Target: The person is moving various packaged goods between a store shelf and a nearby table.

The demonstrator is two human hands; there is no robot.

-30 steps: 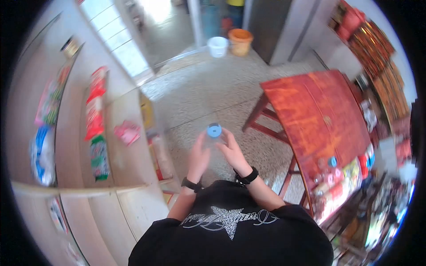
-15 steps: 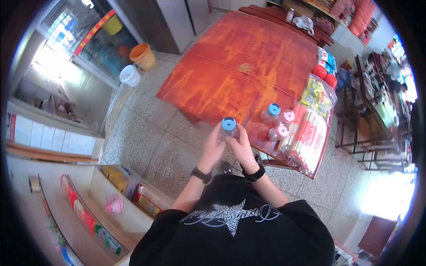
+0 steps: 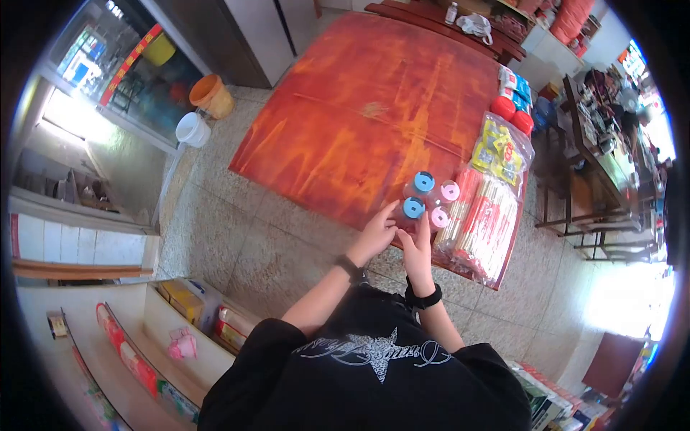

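A clear bottle with a blue lid stands at the near edge of the red-orange table, held from both sides. My left hand has its fingers against the bottle's left side, and my right hand touches its right side. Just behind it is another blue-lidded bottle. Two pink-lidded bottles, one farther back and one nearer, stand to the right. The four lids form a tight cluster. Clear packs of sticks lie right beside them.
Yellow packets in a clear bag and red-capped items line the table's right side. An orange bucket and a white bucket stand on the floor at the left. Open shelving is at the lower left.
Both hands have moved right with the blue-lidded bottle, from in front of the table edge to beside the other bottles. The view has shifted slightly.
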